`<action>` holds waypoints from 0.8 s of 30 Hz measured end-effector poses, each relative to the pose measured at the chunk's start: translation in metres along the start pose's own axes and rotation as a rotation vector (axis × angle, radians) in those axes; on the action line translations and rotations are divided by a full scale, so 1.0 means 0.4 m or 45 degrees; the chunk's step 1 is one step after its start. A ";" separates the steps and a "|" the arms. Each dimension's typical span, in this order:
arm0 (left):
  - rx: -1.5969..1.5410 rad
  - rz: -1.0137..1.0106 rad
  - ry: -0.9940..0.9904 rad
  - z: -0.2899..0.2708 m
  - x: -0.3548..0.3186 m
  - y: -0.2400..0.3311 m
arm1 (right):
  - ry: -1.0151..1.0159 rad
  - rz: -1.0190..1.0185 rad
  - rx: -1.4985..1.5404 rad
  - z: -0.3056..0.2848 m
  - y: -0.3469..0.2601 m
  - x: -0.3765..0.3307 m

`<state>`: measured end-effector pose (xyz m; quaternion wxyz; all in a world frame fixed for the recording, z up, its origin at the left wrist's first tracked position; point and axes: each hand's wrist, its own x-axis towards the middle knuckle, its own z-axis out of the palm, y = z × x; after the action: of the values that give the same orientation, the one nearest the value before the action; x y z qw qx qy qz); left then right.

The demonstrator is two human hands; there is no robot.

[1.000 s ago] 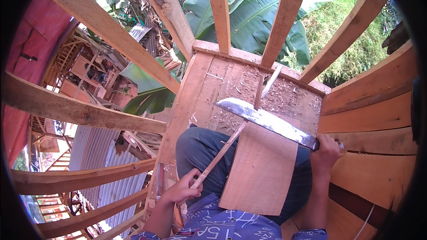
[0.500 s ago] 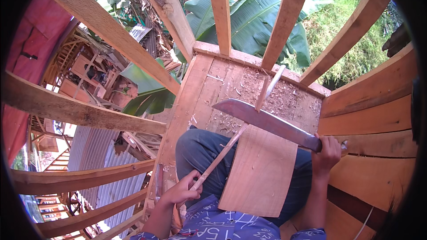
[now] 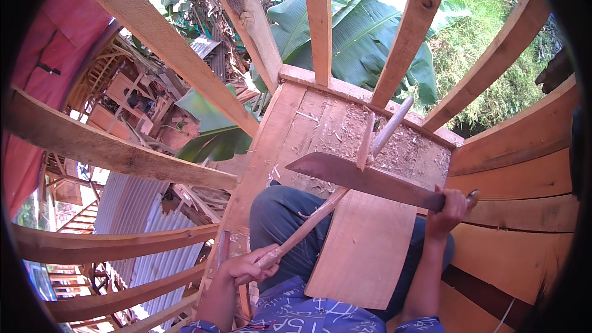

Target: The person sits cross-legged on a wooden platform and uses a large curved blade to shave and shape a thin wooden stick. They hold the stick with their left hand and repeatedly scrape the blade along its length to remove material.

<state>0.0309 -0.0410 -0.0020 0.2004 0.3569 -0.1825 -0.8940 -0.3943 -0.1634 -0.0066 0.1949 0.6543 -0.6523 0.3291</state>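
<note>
My left hand is closed around the near end of a wooden stick, which slants up and away to the right. My right hand grips the dark handle of a machete. Its broad blade lies across the stick with the tip to the left. Just beyond the blade, a thin strip of wood stands up beside the stick's far end; whether it is still attached is hard to see. Under the stick and blade, a flat wooden board rests on my lap.
Wood shavings litter the plank floor ahead. Upright wooden slats surround me at the front and left, and a plank wall stands close on the right. Beyond are banana leaves and corrugated metal sheets.
The stick has been drawn slightly nearer and its far end looks turned. The machete's tip has dropped toward me, and its blade is tilted differently. The view has shifted a little.
</note>
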 end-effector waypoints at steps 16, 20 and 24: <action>-0.390 -0.211 -0.198 -0.008 0.020 -0.002 | 0.006 0.053 0.101 0.068 0.028 -0.007; -0.014 -0.117 0.033 0.035 0.024 -0.012 | -0.085 0.101 0.125 0.063 0.025 -0.021; 0.129 -0.058 0.035 0.029 0.028 -0.027 | -0.021 0.131 0.105 0.056 0.032 -0.028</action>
<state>0.0127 -0.0351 -0.0055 0.1641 0.3828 -0.2166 -0.8830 -0.4022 -0.1716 -0.0322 0.1451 0.6303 -0.6725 0.3599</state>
